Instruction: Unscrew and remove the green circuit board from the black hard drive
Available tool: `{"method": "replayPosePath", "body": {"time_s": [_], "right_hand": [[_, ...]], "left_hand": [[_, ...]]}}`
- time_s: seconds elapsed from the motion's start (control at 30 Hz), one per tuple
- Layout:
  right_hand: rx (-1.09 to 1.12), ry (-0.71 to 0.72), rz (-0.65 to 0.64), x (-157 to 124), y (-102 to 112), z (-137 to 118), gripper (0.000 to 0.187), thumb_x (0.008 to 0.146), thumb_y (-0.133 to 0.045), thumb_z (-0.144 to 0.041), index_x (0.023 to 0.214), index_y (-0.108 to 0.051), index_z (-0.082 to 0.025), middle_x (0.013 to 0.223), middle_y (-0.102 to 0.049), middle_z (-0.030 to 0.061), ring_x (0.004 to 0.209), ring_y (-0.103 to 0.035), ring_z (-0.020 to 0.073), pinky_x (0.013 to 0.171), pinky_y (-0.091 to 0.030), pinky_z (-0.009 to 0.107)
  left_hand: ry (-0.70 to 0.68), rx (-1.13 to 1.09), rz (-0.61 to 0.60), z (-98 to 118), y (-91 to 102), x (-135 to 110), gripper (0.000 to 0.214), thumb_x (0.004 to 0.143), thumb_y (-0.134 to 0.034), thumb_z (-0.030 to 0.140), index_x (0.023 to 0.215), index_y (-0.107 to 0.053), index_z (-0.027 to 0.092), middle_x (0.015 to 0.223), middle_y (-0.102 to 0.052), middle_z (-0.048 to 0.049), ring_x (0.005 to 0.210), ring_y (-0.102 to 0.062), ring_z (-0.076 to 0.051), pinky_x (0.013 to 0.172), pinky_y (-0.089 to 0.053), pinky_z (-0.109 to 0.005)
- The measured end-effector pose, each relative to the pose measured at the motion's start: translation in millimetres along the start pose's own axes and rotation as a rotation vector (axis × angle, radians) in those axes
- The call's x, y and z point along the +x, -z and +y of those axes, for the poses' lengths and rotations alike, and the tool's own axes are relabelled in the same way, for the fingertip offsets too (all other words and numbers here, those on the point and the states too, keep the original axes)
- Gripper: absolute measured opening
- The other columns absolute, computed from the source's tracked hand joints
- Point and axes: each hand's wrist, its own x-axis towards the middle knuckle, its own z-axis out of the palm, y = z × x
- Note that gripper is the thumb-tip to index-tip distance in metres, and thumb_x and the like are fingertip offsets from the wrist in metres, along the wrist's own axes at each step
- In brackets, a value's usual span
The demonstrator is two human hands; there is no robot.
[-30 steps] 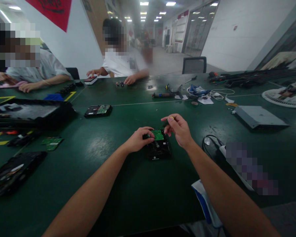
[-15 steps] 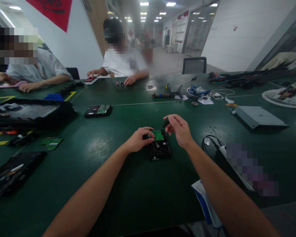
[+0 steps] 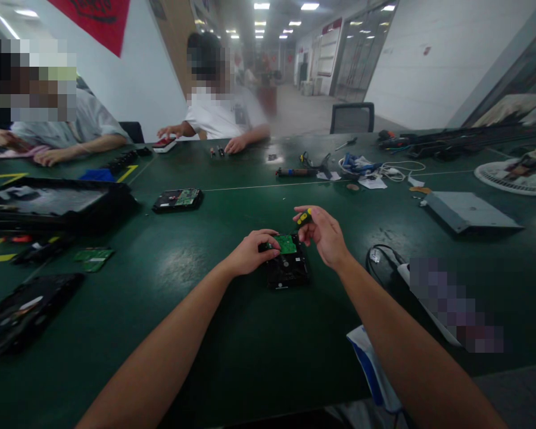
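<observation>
A black hard drive (image 3: 288, 269) with a green circuit board (image 3: 284, 243) on top lies on the green table (image 3: 232, 333) in front of me. My left hand (image 3: 250, 252) rests on the drive's left side, fingers curled over the board's edge. My right hand (image 3: 324, 233) hovers just right of the board, fingers pinched round a small screwdriver (image 3: 303, 218) with a black and yellow handle that points down toward the board.
Another hard drive (image 3: 177, 200) lies further back on the left. A dark tray (image 3: 49, 202), loose boards and parts sit at the left. A grey metal case (image 3: 469, 211), cables (image 3: 379, 257) and tools are at the right. Two people sit at the far side.
My right hand has turned the screwdriver between its fingers, so the yellow on the handle shows again. My left hand and the drive have stayed put.
</observation>
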Motion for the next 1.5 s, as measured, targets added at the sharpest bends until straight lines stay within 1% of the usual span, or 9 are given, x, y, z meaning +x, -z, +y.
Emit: {"method": "replayPosePath", "body": {"time_s": [0.13,0.3,0.53,0.77,0.9,1.0,1.13,1.33,1.5], "right_hand": [[-0.064,0.001,0.013,-0.4,0.1,-0.9,0.029,0.098,-0.061,-0.05,0.104,-0.07,-0.023,0.068,-0.06,-0.0018,0.057,-0.057,0.011,0.046,-0.04,0.022],[-0.01,0.003,0.033,-0.8,-2.8,-0.7,0.026,0.095,-0.067,-0.049,0.096,-0.06,-0.023,0.1,-0.071,0.0023,0.059,-0.063,0.01,0.046,-0.042,0.023],[0.007,0.004,0.004,-0.8,-2.9,-2.5,0.038,0.099,-0.053,-0.057,0.11,-0.066,-0.024,0.101,-0.071,0.0047,0.061,-0.063,0.0113,0.048,-0.044,0.025],[-0.108,0.004,0.028,-1.7,-3.2,-3.4,0.032,0.095,-0.064,-0.055,0.101,-0.07,-0.024,0.064,-0.056,-0.0036,0.054,-0.05,0.0101,0.045,-0.035,0.023],[-0.051,-0.014,0.055,-1.6,-6.0,-2.6,0.033,0.091,-0.07,-0.054,0.098,-0.061,-0.024,0.082,-0.068,-0.0006,0.056,-0.057,0.0097,0.045,-0.038,0.023],[0.006,0.004,0.046,-0.7,-6.0,-1.9,0.035,0.095,-0.062,-0.058,0.103,-0.061,-0.024,0.1,-0.072,0.0037,0.059,-0.061,0.01,0.048,-0.043,0.024],[0.007,-0.004,0.035,0.0,-3.1,-1.7,0.043,0.098,-0.053,-0.062,0.111,-0.067,-0.024,0.1,-0.071,0.0052,0.06,-0.059,0.0112,0.048,-0.042,0.025],[-0.089,-0.008,0.018,-1.4,-2.3,-1.9,0.032,0.096,-0.062,-0.055,0.104,-0.07,-0.025,0.069,-0.061,-0.0009,0.057,-0.055,0.0114,0.047,-0.039,0.024],[-0.036,-0.02,0.037,-1.4,-5.4,-2.6,0.032,0.092,-0.067,-0.055,0.098,-0.059,-0.024,0.098,-0.072,0.0033,0.06,-0.062,0.0106,0.046,-0.042,0.024]], "left_hand": [[0.004,0.005,-0.002,0.4,0.7,-0.1,0.014,0.09,-0.071,0.03,0.103,-0.075,0.027,0.141,-0.06,-0.0064,0.132,-0.054,-0.028,0.116,-0.037,-0.054],[0.009,0.003,-0.011,1.1,1.7,-0.3,0.015,0.09,-0.071,0.032,0.103,-0.075,0.027,0.141,-0.06,-0.0064,0.133,-0.053,-0.028,0.116,-0.037,-0.054],[0.013,0.008,-0.014,1.8,1.8,-0.1,0.015,0.09,-0.07,0.032,0.103,-0.075,0.027,0.142,-0.06,-0.0068,0.133,-0.054,-0.029,0.116,-0.037,-0.057],[0.006,-0.003,0.003,0.7,1.1,-0.3,0.015,0.089,-0.071,0.031,0.102,-0.075,0.026,0.141,-0.06,-0.0068,0.133,-0.054,-0.029,0.116,-0.037,-0.055],[0.005,-0.007,-0.001,-0.7,0.7,0.2,0.015,0.089,-0.072,0.032,0.102,-0.075,0.026,0.141,-0.061,-0.0067,0.132,-0.055,-0.029,0.116,-0.038,-0.053],[0.002,-0.001,-0.001,-0.9,0.7,0.0,0.015,0.089,-0.072,0.031,0.103,-0.075,0.026,0.141,-0.06,-0.0063,0.132,-0.055,-0.028,0.116,-0.038,-0.053],[0.003,0.011,-0.009,-0.3,1.1,-0.6,0.014,0.09,-0.07,0.032,0.103,-0.075,0.027,0.142,-0.06,-0.0056,0.133,-0.054,-0.028,0.116,-0.037,-0.054],[0.006,-0.001,0.0,-0.9,0.2,-0.6,0.015,0.09,-0.071,0.031,0.103,-0.075,0.027,0.142,-0.06,-0.006,0.133,-0.054,-0.028,0.116,-0.037,-0.054],[0.009,-0.003,-0.009,0.0,0.9,-0.7,0.016,0.089,-0.071,0.033,0.103,-0.075,0.027,0.142,-0.06,-0.007,0.134,-0.054,-0.029,0.116,-0.037,-0.056]]}}
